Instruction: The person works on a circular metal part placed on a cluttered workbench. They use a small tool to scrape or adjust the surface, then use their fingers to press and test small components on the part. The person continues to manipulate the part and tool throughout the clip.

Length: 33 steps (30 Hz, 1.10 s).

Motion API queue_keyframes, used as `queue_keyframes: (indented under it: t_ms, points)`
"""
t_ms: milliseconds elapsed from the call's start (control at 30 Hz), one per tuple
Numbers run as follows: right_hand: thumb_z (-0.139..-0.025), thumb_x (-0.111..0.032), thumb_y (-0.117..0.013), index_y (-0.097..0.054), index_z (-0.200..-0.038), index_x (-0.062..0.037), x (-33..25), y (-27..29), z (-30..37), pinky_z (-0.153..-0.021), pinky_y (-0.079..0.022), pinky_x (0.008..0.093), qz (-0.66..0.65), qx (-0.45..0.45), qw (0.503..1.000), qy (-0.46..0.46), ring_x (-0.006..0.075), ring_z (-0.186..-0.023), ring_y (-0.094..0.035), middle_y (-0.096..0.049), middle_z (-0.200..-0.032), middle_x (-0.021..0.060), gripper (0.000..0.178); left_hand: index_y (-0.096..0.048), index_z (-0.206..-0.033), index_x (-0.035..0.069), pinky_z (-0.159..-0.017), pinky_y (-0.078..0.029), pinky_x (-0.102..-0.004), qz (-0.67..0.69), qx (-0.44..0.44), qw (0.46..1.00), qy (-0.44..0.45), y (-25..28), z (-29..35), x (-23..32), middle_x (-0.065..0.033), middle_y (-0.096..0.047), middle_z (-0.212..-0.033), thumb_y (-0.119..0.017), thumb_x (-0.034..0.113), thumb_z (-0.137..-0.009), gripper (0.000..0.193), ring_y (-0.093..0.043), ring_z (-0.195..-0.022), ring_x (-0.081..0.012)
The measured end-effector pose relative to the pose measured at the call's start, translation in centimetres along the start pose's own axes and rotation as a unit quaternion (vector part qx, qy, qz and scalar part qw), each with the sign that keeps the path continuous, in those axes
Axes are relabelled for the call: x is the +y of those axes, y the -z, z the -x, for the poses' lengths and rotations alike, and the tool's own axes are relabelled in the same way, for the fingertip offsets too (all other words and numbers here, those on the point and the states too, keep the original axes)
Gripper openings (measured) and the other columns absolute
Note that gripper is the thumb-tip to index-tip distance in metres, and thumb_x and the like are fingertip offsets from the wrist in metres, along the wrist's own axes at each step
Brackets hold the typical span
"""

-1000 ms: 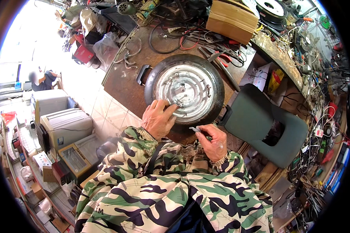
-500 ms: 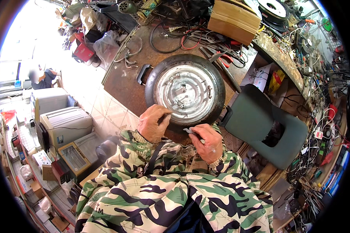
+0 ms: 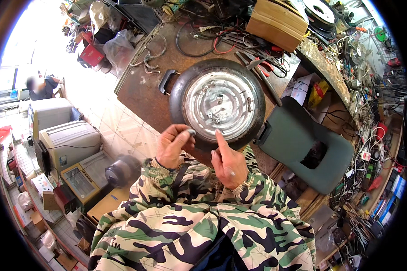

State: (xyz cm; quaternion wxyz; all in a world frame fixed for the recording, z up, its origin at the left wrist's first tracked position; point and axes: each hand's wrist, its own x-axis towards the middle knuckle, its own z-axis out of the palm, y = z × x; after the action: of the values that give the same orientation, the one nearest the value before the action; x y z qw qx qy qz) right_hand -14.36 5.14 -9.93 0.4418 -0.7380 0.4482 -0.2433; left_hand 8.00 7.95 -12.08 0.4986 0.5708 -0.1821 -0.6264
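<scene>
Left hand (image 3: 171, 145) is pinching a grey piece (image 3: 191, 132), apparently freeing my right hand (image 3: 230, 166), index outstretched, at six o'clock on the pan (image 3: 219, 103)

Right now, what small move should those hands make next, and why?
Perhaps bring the left hand slightly toward the round metal disc: it pinches a small grey piece near the disc's edge, while the right hand points its index finger at the disc's near side.

Round, pale-centred pan (image 3: 220, 106) lies on table (image 3: 138, 97) (small grey piece (image 3: 191, 132) held).
</scene>
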Motion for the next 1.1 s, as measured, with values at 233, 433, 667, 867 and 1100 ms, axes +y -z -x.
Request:
queue_keyframes:
  t_ms: [233, 433, 667, 867, 1100]
  points:
    - [-0.099, -0.014, -0.065, -0.037, -0.162, 0.0088, -0.4, -0.9, -2.4, -0.060, -0.053, 0.0562, 0.140, -0.073, 0.985, -0.071, 0.0447, -0.059, -0.067, -0.070, -0.069, 0.0226, 0.072, -0.063, -0.109, 0.003, -0.082, -0.065, -0.0343, 0.162, -0.045, 0.986, -0.011, 1.4, -3.3, 1.6, -0.0099, -0.066, -0.117, -0.057, 0.002, -0.100, 0.011, -0.070, -0.100, -0.0208]
    - [-0.098, -0.017, -0.065, -0.041, -0.160, 0.0070, 0.6, -1.8, -2.9, -0.062, -0.054, 0.0596, 0.176, -0.071, 0.979, -0.078, 0.0470, -0.060, -0.068, -0.069, -0.066, 0.0249, 0.071, -0.064, -0.093, 0.006, -0.068, -0.055, -0.0278, -0.157, 0.016, 0.988, -0.001, 0.2, -3.2, 2.3, -0.0007, -0.063, -0.086, -0.080, 0.013, -0.093, 0.018, -0.063, -0.079, -0.0116]
    - [-0.097, -0.018, -0.067, -0.058, -0.149, 0.0034, -0.4, -0.5, -4.1, -0.067, -0.057, 0.0602, 0.145, -0.080, 0.981, -0.102, 0.0498, -0.066, -0.070, -0.069, -0.069, 0.0286, 0.057, -0.065, -0.100, 0.004, -0.074, -0.056, -0.0406, -0.470, 0.052, 0.856, -0.210, -3.7, -3.1, 0.4, -0.0129, -0.065, -0.094, -0.093, 0.016, -0.078, 0.038, -0.068, -0.081, -0.0308]
    - [-0.097, -0.021, -0.067, -0.057, -0.147, 0.0074, -0.1, 0.3, -4.2, -0.066, -0.056, 0.0598, 0.110, -0.093, 0.985, -0.091, 0.0503, -0.065, -0.069, -0.069, -0.070, 0.0295, 0.058, -0.064, -0.107, 0.006, -0.081, -0.057, -0.0470, -0.496, 0.054, 0.854, -0.148, -4.0, -2.7, 0.6, -0.0156, -0.067, -0.105, -0.092, 0.021, -0.081, 0.041, -0.070, -0.094, -0.0400]
    - [-0.096, -0.021, -0.068, -0.062, -0.143, 0.0054, 0.3, 0.6, -4.2, -0.068, -0.057, 0.0578, 0.082, -0.094, 0.987, -0.106, 0.0485, -0.068, -0.071, -0.070, -0.072, 0.0284, 0.055, -0.064, -0.100, 0.005, -0.075, -0.055, -0.0408, -0.488, 0.066, 0.848, -0.198, -4.3, -2.6, 0.3, -0.0116, -0.063, -0.095, -0.094, 0.017, -0.077, 0.040, -0.067, -0.082, -0.0304]
